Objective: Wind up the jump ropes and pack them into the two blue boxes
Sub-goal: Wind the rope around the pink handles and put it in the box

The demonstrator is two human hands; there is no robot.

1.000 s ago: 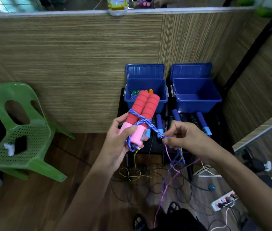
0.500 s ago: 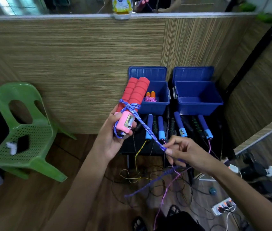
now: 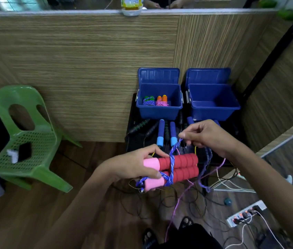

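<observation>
Against a wood-panel wall, the left box holds two wound ropes; the right box none; the left hand grips red handles; the right hand pinches the cord; more ropes wait on the desk.

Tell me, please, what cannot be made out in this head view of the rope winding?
- Head view: the blue-handled ropes on the black stand are partly hidden behind the right hand.
- The blue-and-white cord's free end is lost among the floor cables.
- The near floor of the right blue plastic box is hidden by its front wall.
</observation>
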